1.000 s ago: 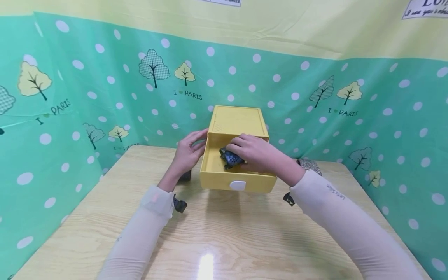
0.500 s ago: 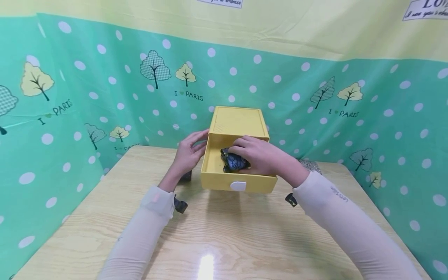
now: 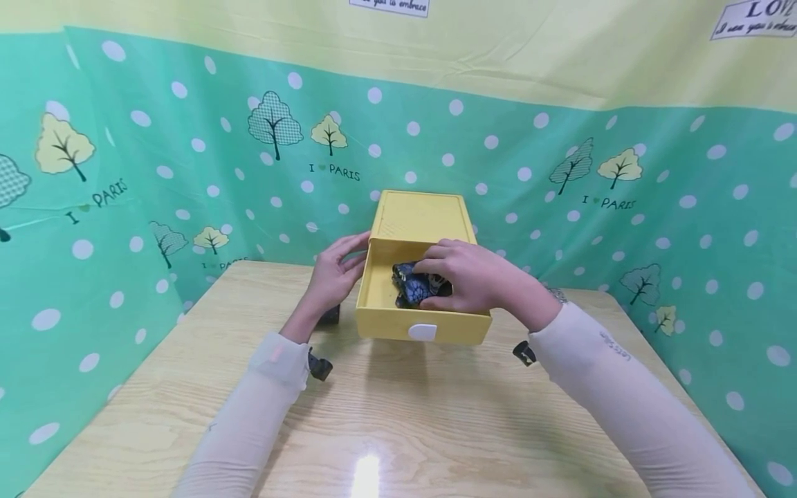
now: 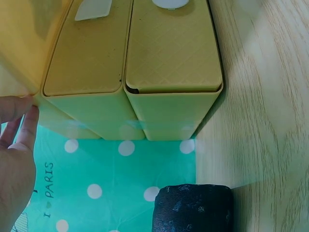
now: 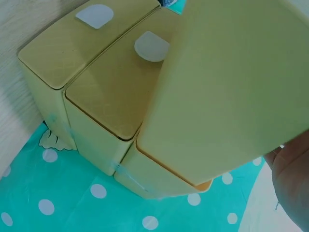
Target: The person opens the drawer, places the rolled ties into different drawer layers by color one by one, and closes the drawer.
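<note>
A yellow stacked drawer unit stands at the back of the table, its top drawer pulled out. Inside that drawer lies a small dark blue-and-black patterned bundle, which looks like folded cloth. My right hand reaches over the drawer's right side and grips the bundle between thumb and fingers. Extended fingers of my left hand rest against the unit's upper left side. From the right wrist view, the drawer's outer wall hides the bundle, and only part of the right hand shows.
Two closed drawers with white pull tabs sit below the open one. A dark patterned block-shaped item is on the table left of the unit. A grey speckled item shows partly behind the right wrist. A polka-dot curtain hangs behind.
My right hand has shifted slightly right, and its thumb now shows at the near side of the bundle. More of the bundle is visible. The left hand has stayed in place.
</note>
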### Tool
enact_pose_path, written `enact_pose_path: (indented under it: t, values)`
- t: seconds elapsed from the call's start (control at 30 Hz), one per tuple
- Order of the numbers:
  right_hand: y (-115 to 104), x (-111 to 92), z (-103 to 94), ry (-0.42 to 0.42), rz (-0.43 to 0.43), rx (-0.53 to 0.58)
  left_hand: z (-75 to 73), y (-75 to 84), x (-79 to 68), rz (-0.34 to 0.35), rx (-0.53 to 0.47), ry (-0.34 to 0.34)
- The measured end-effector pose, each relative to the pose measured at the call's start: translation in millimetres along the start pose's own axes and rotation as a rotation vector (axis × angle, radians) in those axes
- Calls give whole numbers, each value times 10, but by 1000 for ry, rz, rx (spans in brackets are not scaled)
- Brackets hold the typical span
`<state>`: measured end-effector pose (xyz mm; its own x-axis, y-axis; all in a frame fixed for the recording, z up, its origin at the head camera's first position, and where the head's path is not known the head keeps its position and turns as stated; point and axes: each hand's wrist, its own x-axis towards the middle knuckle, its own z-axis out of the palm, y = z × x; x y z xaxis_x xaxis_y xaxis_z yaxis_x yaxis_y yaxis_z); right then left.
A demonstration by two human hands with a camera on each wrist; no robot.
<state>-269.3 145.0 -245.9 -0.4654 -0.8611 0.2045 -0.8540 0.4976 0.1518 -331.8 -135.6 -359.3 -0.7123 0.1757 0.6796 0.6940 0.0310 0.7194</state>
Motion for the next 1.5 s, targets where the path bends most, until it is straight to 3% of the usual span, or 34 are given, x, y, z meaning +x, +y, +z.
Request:
enact_pose_path:
  t: [0.27, 0.7, 0.97, 1.5]
  values:
    - [23, -42, -61, -1, 1, -2, -28, -5, -14, -3, 13, -9]
    - [70, -133, -191, 102, -36, -11, -29, -6, -8, 13, 19, -13]
    - [-26, -188, -231, 237, -87, -44, -12, -3, -2, 10, 23, -16]
    - [-334, -182, -16, 500, -303, -189, -4, 13, -3, 10, 15, -13]
